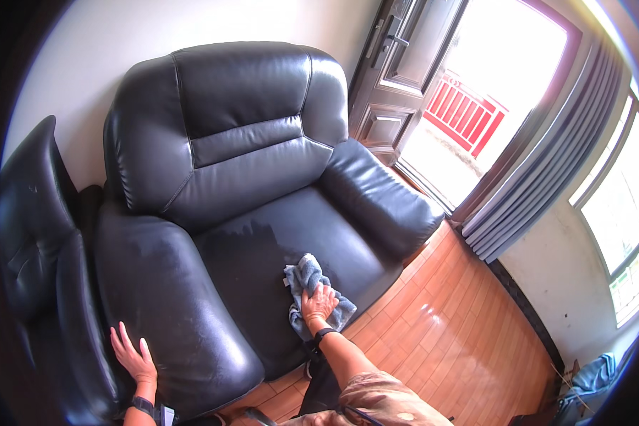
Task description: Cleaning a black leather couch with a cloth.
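Observation:
A black leather armchair stands against the wall before me. My right hand grips a blue-grey terry cloth and presses it onto the seat near its front edge. Darker, wet-looking patches show on the seat behind and to the left of the cloth. My left hand, fingers spread and holding nothing, rests against the outer side of the chair's left armrest. Each wrist wears a dark band.
Another black leather seat stands close on the left. Behind the right armrest is an open brown door. A grey curtain hangs by the window. Blue fabric lies at lower right, above the wood-look floor.

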### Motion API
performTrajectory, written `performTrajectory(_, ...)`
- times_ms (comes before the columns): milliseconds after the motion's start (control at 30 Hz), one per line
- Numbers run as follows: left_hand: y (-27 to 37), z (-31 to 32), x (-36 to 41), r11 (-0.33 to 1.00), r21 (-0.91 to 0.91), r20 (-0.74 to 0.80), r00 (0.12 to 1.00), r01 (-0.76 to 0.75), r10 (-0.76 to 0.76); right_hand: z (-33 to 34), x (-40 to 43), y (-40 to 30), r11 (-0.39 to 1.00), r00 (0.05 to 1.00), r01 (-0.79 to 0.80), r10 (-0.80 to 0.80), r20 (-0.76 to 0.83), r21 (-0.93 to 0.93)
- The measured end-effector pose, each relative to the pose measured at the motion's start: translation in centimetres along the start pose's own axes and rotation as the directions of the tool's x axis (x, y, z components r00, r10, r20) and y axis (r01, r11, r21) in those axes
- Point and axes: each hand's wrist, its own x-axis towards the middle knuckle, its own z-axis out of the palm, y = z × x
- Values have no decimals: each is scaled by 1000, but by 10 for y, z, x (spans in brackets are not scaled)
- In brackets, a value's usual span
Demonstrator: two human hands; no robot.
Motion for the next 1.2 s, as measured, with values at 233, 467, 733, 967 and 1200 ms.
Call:
performTrajectory(233, 4, -4, -1, 1000, -7, 3, 1000, 7, -7, -2, 0, -1, 1000, 999, -23, 23, 24, 11)
performTrajectory(467, 6, -5, -1, 1000, 2, 11, 1000, 3, -3, -2, 0, 0, 1000, 999, -29, 29, 34, 0)
performTrajectory(733, 2, -3, 1, 1000, 2, 8, 1000, 3, -3, -1, 0, -2, 1000, 1000, -20, 20, 15, 14)
performTrajectory(967, 1, -2, -2, 1000, 6, 14, 1000, -4, 4, 4, -1, 3, 1000, 1000, -16, 15, 7, 19)
performTrajectory(1200, -1, -3, -1, 1000, 14, 0, 1000, -28, 28, 5, -2, 3, 999, 1000, -5, 6, -17, 50)
